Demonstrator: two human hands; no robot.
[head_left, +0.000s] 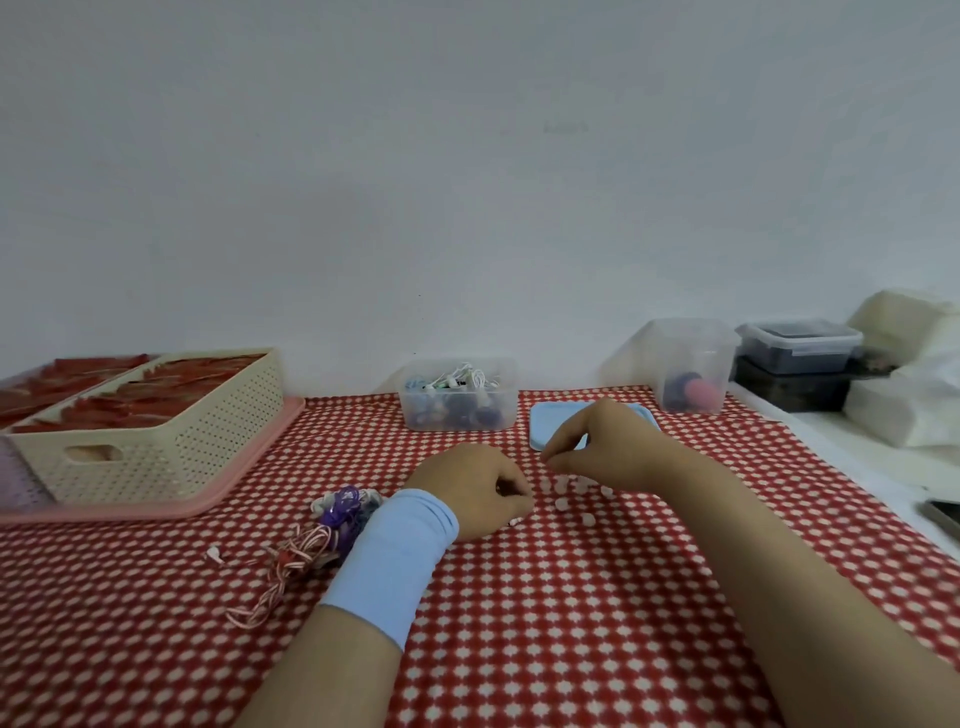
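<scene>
At the table's middle, the left hand is resting curled, its grip unreadable. The right hand is pinching one of the small white pieces lying between them, likely sorting. The earphone box is sitting at the far edge.

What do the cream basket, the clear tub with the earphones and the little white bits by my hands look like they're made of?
Cream basket: moulded plastic, matt, judging by its even perforated walls and cut-out handle. Clear tub: translucent plastic, slightly frosted; the contents show through. White bits: possibly soft silicone or rubber, but too small to be sure.
</scene>
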